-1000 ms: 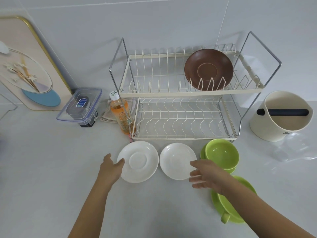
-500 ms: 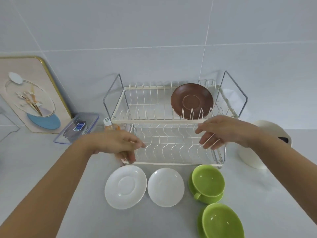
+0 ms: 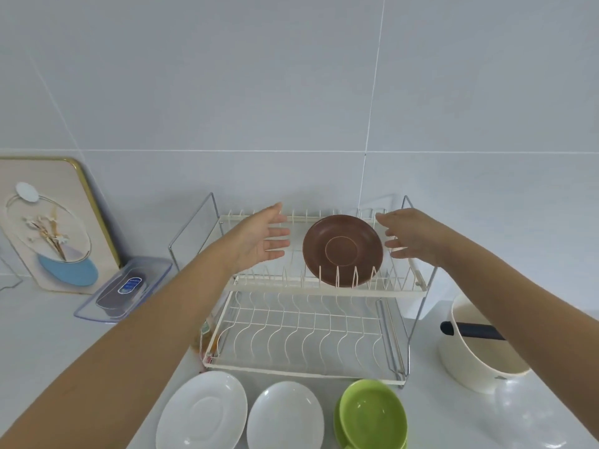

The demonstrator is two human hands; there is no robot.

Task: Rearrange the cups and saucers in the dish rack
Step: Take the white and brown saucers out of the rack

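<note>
A brown saucer [image 3: 343, 249] stands upright in the top tier of the two-tier wire dish rack [image 3: 311, 348]. My left hand [image 3: 262, 238] is spread, palm toward the saucer, just left of it without touching. Just right of the saucer, my right hand [image 3: 410, 236] has its fingers straight and also stays apart from it. Both hands hold nothing. On the counter before the rack lie two white saucers [image 3: 202, 414] [image 3: 285, 416] and a green cup on a green saucer [image 3: 372, 414]. The lower tier holds nothing.
A cream round container with a black bar [image 3: 476, 351] stands right of the rack. A clear lidded box [image 3: 124, 288] and a decorated board [image 3: 48, 222] lean at the left wall. A bottle [image 3: 202, 338] is partly hidden behind my left forearm.
Both hands rose from the front of the lower tier to either side of the brown saucer on the top tier. The view tilted up, so the nearest green cup left the frame.
</note>
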